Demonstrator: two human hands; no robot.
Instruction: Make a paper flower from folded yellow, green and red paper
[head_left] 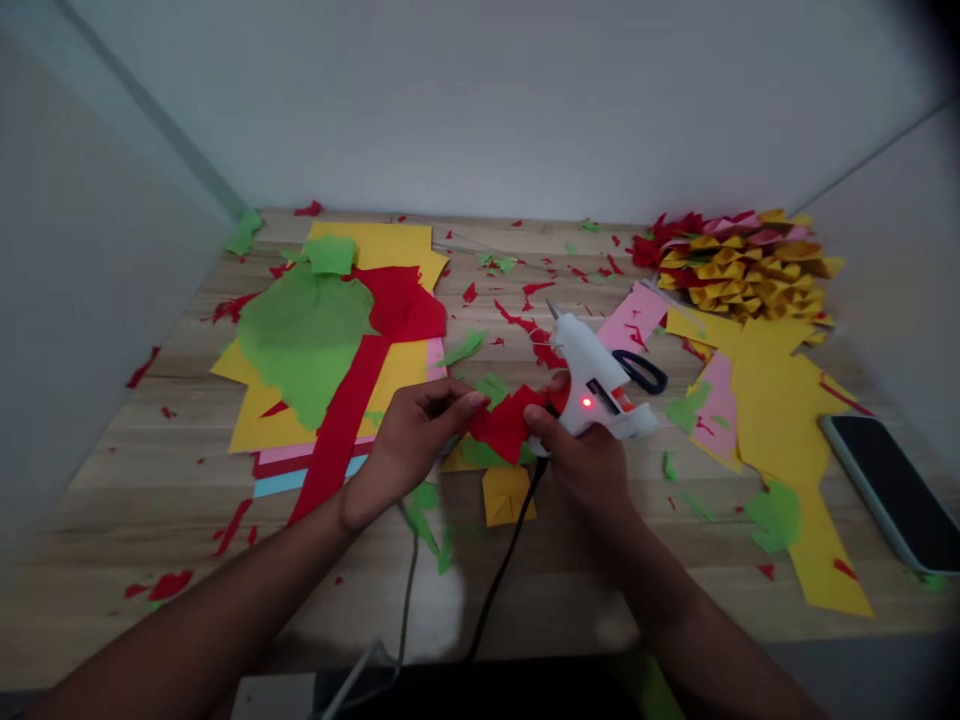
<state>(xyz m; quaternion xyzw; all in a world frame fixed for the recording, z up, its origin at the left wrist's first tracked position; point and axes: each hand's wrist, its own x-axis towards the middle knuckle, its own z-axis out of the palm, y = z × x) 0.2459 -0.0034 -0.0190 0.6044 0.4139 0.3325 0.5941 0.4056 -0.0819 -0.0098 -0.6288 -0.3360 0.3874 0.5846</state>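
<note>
Left hand (420, 430) and right hand (592, 460) are flanking red paper (508, 428) over the tabletop (375, 600).
The right is pinching it beside a white glue gun (589, 360); the left is curling nearly closed, its grip unclear.

A piece of red paper (504, 430) with uneven edges is just right of the frame's lower centre. Immediately right of it, a white glue gun (585, 352) tilts with its nozzle (554, 310) toward the upper left, its red light (586, 402) glowing.
</note>
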